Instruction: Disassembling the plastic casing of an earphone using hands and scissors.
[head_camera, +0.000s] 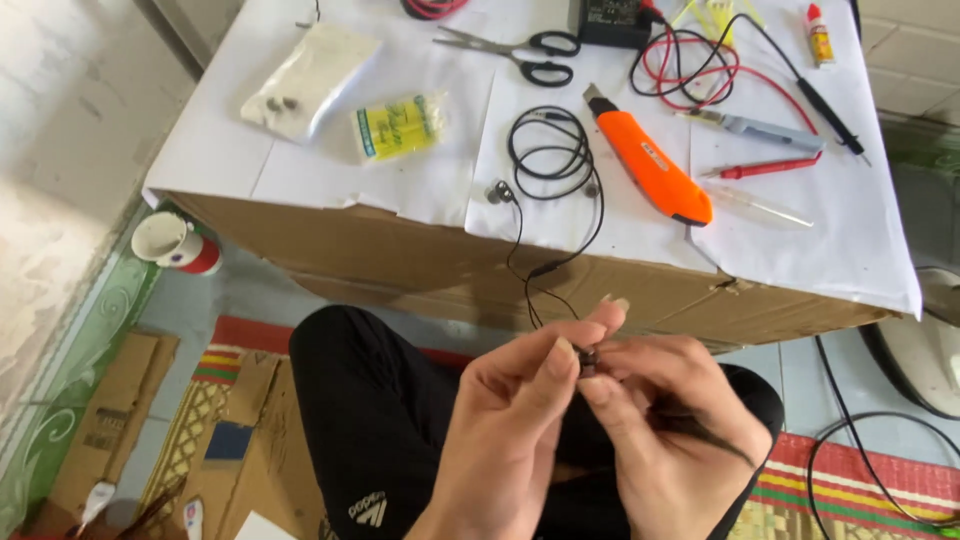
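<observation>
1. The left hand (510, 420) and right hand (660, 420) are meeting over the lap, fingertips pinching shut on a small dark earbud (587, 360) so both thumbs can work it.
2. Its black cable (527, 290) is trailing up to the coiled earphones (548, 150) on the cardboard box (420, 260), leaving slack.
3. An orange knife (650, 165) and scissors (520, 55) are lying within reach.

Both hands meet over the lap, the left hand (510, 420) and right hand (665, 420) pinching a small earbud (588, 360) between their fingertips. Its cable (530, 280) runs up beyond the hands onto the table (330, 170), ending in a coil (548, 150). Right of the coil lies a utility knife (650, 165); behind it, scissors (520, 55). Far left of the hands, 2 packets (400, 125) rest on the table, and a cup (175, 243) stands on the floor.
</observation>
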